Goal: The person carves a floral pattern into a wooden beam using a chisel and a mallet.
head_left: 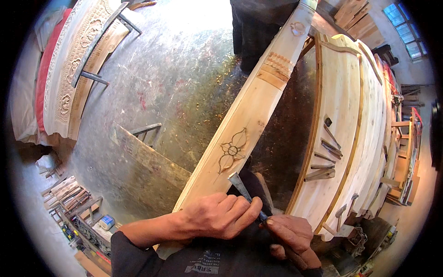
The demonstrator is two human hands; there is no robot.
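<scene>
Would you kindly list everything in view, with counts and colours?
Chisel: one, grey, in both hands
Long board: one, pale, across the middle
Flower pattern: one, dark, on that board
Curved panels: several, pale, right
Loose tools: several, brownish, on those panels
Carved panel: one, cream, upper left
Cloth: one, red, beside carved panel
Tub: one, blue and white, lower left
Window: one, bluish, upper right
Floor: one, grey, below
Sleeves: two, black, lower edge
Left hand: one, bare, nearer blade
Right hand: one, bare, on handle

Shows dark petal outlines (232,150) on a cream board (254,106), dull grey on the chisel blade (239,184), red on the cloth (48,71), mottled grey across the floor (161,60).
</scene>
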